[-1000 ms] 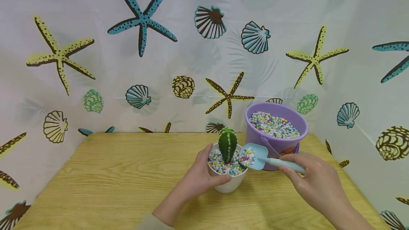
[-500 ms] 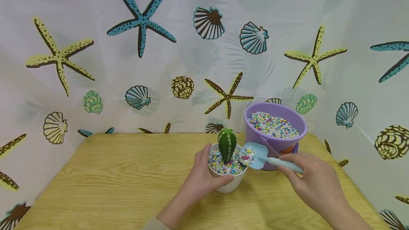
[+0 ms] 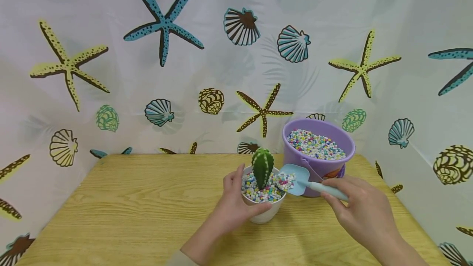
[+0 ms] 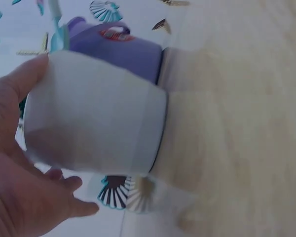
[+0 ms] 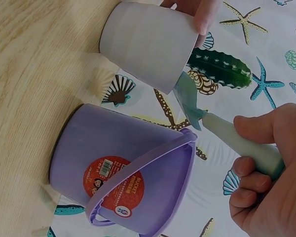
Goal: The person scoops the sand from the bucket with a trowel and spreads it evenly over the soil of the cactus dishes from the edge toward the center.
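Observation:
A green cactus (image 3: pixel 262 168) stands upright in a white pot (image 3: pixel 267 213) filled with small multicoloured pebbles (image 3: pixel 256 191). My left hand (image 3: pixel 236 204) holds this pot from its left side, thumb across the front near the rim. With my right hand (image 3: pixel 363 206) I grip the handle of a light blue toy shovel (image 3: pixel 302 173). Its blade lies at the pot's right rim, tipped toward the cactus, and carries a small heap of pebbles. In the right wrist view the fingers wrap the shovel handle (image 5: pixel 237 140), and the blade edge meets the pot rim.
Behind and right of the pot stands a purple bucket (image 3: pixel 294 154), holding many more pebbles (image 3: pixel 315 145). Its handle hangs down the front side. The wooden table (image 3: pixel 140 204) extends left, with a patterned cloth (image 3: pixel 207 65) hung behind and at the sides.
The shovel blade has tipped slightly toward the cactus, and its pebbles have shifted toward the blade's tip. Both hands keep their holds; the pot has hardly moved.

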### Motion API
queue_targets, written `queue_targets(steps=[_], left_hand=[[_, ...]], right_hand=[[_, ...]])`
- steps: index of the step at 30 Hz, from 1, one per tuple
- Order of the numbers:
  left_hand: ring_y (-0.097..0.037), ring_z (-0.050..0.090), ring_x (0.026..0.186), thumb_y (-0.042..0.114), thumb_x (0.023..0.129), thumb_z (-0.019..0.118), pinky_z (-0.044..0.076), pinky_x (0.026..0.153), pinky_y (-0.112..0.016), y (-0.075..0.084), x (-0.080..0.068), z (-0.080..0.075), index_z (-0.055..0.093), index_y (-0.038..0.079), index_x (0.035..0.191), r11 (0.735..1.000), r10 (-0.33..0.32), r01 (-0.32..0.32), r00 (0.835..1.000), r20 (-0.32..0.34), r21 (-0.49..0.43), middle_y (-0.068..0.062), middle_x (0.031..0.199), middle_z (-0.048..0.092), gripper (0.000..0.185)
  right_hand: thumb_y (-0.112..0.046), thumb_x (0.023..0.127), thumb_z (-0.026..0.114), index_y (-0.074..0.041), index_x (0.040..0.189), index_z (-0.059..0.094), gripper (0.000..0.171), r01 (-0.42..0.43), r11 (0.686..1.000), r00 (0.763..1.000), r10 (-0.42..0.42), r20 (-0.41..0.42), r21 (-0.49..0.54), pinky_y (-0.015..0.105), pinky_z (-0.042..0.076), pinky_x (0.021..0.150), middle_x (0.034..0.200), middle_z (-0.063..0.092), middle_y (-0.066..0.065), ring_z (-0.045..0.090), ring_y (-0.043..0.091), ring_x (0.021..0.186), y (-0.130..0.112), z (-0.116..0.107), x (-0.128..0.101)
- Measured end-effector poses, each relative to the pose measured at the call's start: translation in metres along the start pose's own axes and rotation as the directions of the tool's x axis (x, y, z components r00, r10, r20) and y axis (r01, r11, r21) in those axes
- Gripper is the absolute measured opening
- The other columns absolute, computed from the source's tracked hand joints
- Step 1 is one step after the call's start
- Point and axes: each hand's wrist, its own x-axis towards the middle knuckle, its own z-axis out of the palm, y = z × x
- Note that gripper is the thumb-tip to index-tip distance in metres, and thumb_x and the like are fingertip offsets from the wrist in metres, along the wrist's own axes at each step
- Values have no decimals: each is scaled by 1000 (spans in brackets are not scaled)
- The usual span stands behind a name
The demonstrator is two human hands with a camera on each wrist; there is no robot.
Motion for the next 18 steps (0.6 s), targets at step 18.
queue_targets(steps=[18], left_hand=[[-50,44,150,48,80,100,37,122,-69,-2,3,-5,19,20,178,1000,10,-9,999,42,-11,-26,169,29,130]], right_hand=[[-13,82,98,-25,105,85,30,21,1000,999,-21,-35,-8,27,47,55,94,73,-18,60,5,77,0,1,-2]])
